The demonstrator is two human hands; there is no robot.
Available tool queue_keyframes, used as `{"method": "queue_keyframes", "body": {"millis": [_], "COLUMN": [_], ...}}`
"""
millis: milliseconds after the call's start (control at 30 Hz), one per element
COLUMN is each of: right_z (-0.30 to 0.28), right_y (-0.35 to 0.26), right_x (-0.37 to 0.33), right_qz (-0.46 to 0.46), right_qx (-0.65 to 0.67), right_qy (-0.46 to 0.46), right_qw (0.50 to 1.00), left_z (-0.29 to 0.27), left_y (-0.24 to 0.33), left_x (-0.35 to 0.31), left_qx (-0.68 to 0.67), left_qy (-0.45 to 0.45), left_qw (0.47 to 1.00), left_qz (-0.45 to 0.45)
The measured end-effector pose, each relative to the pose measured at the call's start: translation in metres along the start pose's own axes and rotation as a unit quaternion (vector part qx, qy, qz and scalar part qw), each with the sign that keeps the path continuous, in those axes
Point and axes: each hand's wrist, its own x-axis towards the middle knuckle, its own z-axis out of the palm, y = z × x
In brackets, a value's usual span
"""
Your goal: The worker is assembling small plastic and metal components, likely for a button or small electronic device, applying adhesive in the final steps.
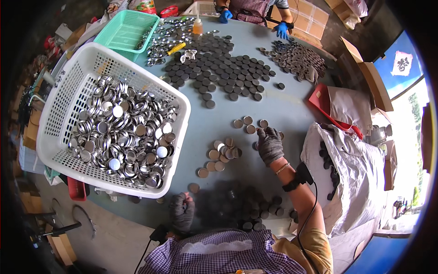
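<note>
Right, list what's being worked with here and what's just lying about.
Apparently being worked with:
- loose metal discs between the gloved left hand and right hand
- white basket of silver discs
- dark discs spread across the table

Apparently just lying about:
- yellow-handled tool
- bottle of orange liquid
- crumpled white scrap

Hands (271, 146) in grey gloves (182, 215), black wristband (290, 186), checked apron (214, 258), yellow sleeve (318, 249)

Two grey-gloved hands (271, 148), two blue gloves (282, 30), one white basket (181, 137), one small bottle (197, 26), one yellow handle (176, 48); the metal caps (117, 111) overlap too thickly to count exactly, but seem to number several hundred.
</note>
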Motion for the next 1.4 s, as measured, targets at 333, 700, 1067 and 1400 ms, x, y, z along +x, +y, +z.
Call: {"method": "queue_keyframes", "body": {"millis": [333, 700, 1067, 1400], "right_z": [0.008, 0.015, -0.002, -0.015], "right_y": [-0.038, -0.017, -0.027, -0.034], "right_x": [0.041, 0.036, -0.01, -0.016], "right_qz": [-0.133, -0.042, -0.181, -0.141], "right_qx": [0.218, 0.076, 0.202, 0.245], "right_qy": [-0.108, -0.047, -0.057, -0.049], "right_qw": [0.961, 0.995, 0.961, 0.958], "left_z": [-0.001, 0.002, 0.004, 0.002], "left_y": [0.002, 0.006, -0.001, -0.005], "left_x": [0.009, 0.013, 0.01, 0.009], "left_qx": [0.007, 0.027, 0.04, 0.043], "left_qy": [-0.031, -0.031, -0.026, -0.034], "left_qw": [0.999, 0.999, 0.999, 0.998], "left_qz": [-0.025, 0.013, 0.025, 0.032]}}
